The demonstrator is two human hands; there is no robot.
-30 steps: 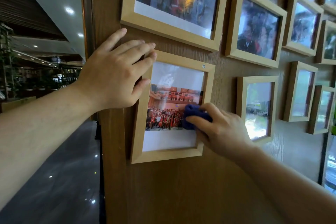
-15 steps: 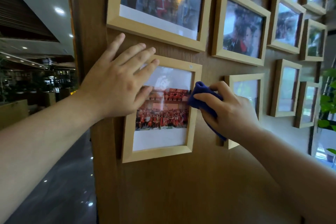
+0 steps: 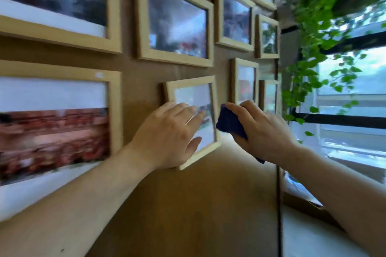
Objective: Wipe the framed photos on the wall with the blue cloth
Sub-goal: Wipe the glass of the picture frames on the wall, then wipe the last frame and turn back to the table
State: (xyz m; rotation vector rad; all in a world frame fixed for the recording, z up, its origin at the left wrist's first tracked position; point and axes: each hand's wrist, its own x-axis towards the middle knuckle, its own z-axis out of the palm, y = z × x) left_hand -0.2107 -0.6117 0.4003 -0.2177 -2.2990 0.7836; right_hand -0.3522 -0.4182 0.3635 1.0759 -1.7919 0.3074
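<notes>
Several light wooden framed photos hang on a brown wood wall (image 3: 188, 204). My left hand (image 3: 169, 133) lies flat, fingers apart, over the lower left of a small tilted frame (image 3: 195, 89) in the middle of the view. My right hand (image 3: 261, 131) is just right of that frame, closed around the bunched blue cloth (image 3: 229, 122), which sits at the frame's right edge. The larger frame with the red group photo (image 3: 58, 123) is at the far left, untouched. The whole view is blurred by motion.
More frames hang above (image 3: 175, 21) and to the right (image 3: 244, 81). A trailing green plant (image 3: 313, 33) hangs by the wall's right end, beside a window (image 3: 355, 89) with black bars. A pale sill (image 3: 309, 236) lies below it.
The view has swung right. Both hands left the red group photo's frame and moved to the smaller frame on its right; my left hand now rests on it, the cloth at its right edge.
</notes>
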